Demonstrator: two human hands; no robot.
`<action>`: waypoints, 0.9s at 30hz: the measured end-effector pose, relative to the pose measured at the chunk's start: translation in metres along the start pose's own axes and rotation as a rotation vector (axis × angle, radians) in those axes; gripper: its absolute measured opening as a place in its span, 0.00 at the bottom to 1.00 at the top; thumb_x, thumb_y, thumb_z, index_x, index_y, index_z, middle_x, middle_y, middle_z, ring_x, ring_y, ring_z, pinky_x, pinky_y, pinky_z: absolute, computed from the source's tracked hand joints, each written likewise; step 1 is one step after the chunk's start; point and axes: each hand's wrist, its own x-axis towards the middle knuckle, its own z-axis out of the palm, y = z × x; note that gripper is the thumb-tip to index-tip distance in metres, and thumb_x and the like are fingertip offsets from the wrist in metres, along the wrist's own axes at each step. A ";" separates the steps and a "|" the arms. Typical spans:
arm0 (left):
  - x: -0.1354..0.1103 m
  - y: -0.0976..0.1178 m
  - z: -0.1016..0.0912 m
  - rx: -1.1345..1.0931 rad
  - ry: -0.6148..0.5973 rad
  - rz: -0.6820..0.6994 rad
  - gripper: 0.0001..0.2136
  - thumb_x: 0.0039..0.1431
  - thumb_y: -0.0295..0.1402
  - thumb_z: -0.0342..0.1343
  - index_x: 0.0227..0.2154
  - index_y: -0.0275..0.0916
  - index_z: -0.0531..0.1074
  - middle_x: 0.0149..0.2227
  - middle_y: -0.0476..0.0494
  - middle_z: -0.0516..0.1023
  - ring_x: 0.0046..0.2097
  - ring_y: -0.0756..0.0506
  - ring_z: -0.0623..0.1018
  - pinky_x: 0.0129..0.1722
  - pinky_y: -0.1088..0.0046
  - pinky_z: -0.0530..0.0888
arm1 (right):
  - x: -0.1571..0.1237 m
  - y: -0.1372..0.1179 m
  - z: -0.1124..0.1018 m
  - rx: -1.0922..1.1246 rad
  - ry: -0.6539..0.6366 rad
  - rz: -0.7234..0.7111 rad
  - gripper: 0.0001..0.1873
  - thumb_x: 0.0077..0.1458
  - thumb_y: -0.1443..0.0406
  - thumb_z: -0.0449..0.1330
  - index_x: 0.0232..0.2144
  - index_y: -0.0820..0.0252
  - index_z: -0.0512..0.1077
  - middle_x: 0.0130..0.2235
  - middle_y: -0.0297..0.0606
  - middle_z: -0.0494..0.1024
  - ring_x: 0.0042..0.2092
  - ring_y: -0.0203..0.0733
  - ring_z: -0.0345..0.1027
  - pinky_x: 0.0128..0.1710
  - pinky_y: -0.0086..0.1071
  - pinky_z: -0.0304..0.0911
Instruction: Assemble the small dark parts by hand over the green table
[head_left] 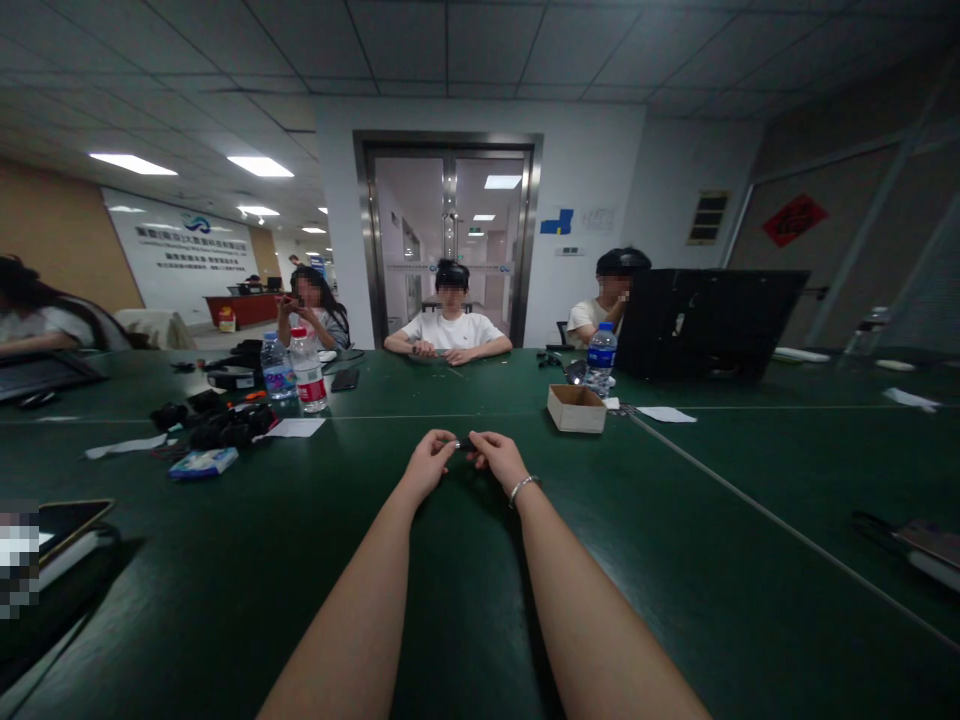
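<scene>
Both my arms stretch out over a dark green table (675, 560). My left hand (429, 464) and my right hand (497, 459) meet at the table's middle, fingers pinched on a small dark object (464, 443) held between them. I cannot make out what the object is. A bracelet sits on my right wrist (523, 487). A small open cardboard box (576, 408) stands just beyond my right hand.
Two water bottles (308, 370), black gear (225, 428), papers and a blue packet (202, 463) lie at the left. Another bottle (601, 359) and a black laptop lid (705, 322) stand at the right. Several people sit across the table. Phones lie near both side edges.
</scene>
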 end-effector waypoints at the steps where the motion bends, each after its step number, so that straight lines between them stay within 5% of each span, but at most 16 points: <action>1: 0.000 0.000 0.000 -0.014 0.017 0.026 0.17 0.44 0.37 0.60 0.38 0.37 0.66 0.31 0.46 0.69 0.28 0.52 0.70 0.25 0.80 0.66 | -0.001 -0.001 0.000 0.004 0.001 -0.003 0.17 0.48 0.55 0.60 0.28 0.67 0.70 0.21 0.36 0.72 0.18 0.29 0.59 0.17 0.21 0.53; 3: 0.001 -0.002 0.000 -0.050 0.047 0.005 0.20 0.44 0.36 0.60 0.41 0.38 0.64 0.34 0.44 0.69 0.30 0.52 0.71 0.27 0.79 0.67 | -0.002 -0.003 0.001 -0.002 -0.006 0.001 0.16 0.49 0.56 0.59 0.28 0.67 0.70 0.20 0.36 0.72 0.17 0.29 0.58 0.17 0.21 0.53; 8: 0.002 -0.002 0.000 0.047 -0.034 -0.030 0.15 0.51 0.43 0.51 0.30 0.33 0.68 0.27 0.43 0.70 0.26 0.51 0.70 0.22 0.79 0.65 | -0.004 -0.007 0.002 -0.026 -0.006 0.015 0.14 0.48 0.59 0.60 0.29 0.67 0.71 0.21 0.35 0.72 0.18 0.29 0.59 0.18 0.21 0.54; 12: 0.000 0.001 0.000 -0.010 -0.003 0.015 0.16 0.46 0.36 0.58 0.39 0.36 0.67 0.36 0.41 0.71 0.32 0.50 0.72 0.27 0.78 0.68 | -0.004 -0.006 0.002 -0.018 0.012 0.007 0.13 0.49 0.59 0.60 0.29 0.67 0.71 0.20 0.35 0.71 0.17 0.29 0.58 0.17 0.21 0.53; 17: 0.002 0.002 0.003 0.009 0.029 -0.074 0.14 0.55 0.37 0.49 0.41 0.33 0.65 0.30 0.41 0.70 0.26 0.51 0.71 0.22 0.79 0.66 | -0.001 -0.004 0.003 -0.024 0.005 -0.002 0.13 0.49 0.59 0.59 0.29 0.67 0.71 0.20 0.35 0.71 0.17 0.28 0.58 0.17 0.21 0.53; 22: 0.000 0.004 0.004 -0.104 0.103 -0.059 0.30 0.47 0.31 0.59 0.52 0.41 0.52 0.42 0.38 0.66 0.33 0.49 0.73 0.30 0.75 0.71 | -0.001 -0.003 0.002 -0.012 -0.003 -0.001 0.15 0.48 0.58 0.59 0.30 0.67 0.71 0.20 0.35 0.71 0.17 0.28 0.58 0.17 0.21 0.53; 27: 0.000 0.003 0.002 -0.086 0.059 -0.056 0.22 0.52 0.34 0.54 0.49 0.40 0.56 0.38 0.39 0.69 0.31 0.50 0.73 0.28 0.75 0.71 | -0.003 -0.006 0.003 -0.013 -0.001 0.006 0.14 0.48 0.58 0.60 0.29 0.67 0.71 0.19 0.34 0.71 0.17 0.28 0.57 0.17 0.21 0.53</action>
